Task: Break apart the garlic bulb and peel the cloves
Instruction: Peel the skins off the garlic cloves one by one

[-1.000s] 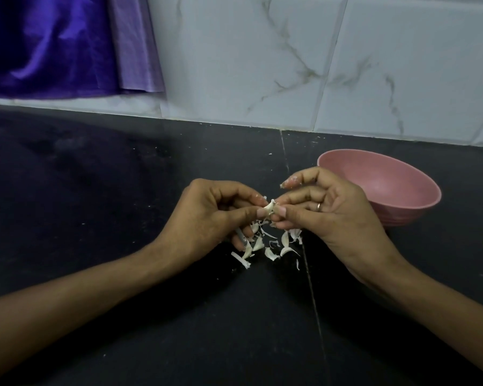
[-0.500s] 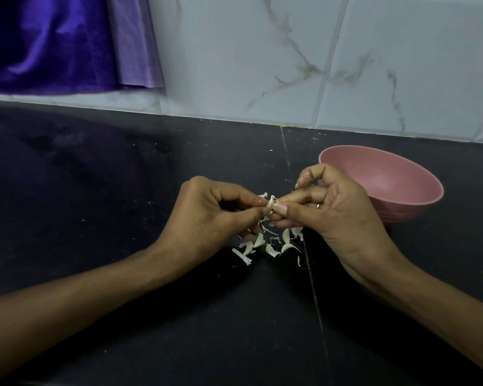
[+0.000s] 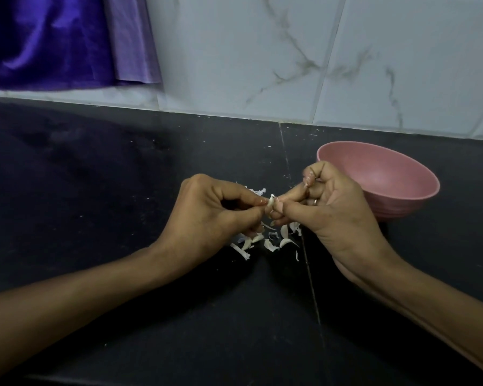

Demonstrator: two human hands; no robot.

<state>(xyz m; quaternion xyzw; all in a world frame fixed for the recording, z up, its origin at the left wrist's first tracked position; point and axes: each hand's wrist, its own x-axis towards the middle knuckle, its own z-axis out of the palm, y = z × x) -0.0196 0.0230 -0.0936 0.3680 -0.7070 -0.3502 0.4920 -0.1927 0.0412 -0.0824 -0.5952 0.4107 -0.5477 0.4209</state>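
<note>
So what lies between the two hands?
In the head view, a small garlic clove is pinched between the left hand and the right hand; peels lie on the counter below.

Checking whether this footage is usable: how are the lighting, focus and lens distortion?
Head view: dim, flat light; the black counter swallows shadows. The garlic clove and peels look soft and slightly blown out. Wide-angle bending tilts the wall tiles; no glare.

- We see a black stone countertop (image 3: 95, 190) with a thin seam (image 3: 307, 263) running front to back.
- We note a wall of white marble-veined tiles (image 3: 234, 51) meeting the countertop's far edge.
- We note purple satin cloth (image 3: 45, 40) hanging at upper left, a paler lilac fold (image 3: 134, 40) just beside it.
- Lighting is dim and even.
</note>
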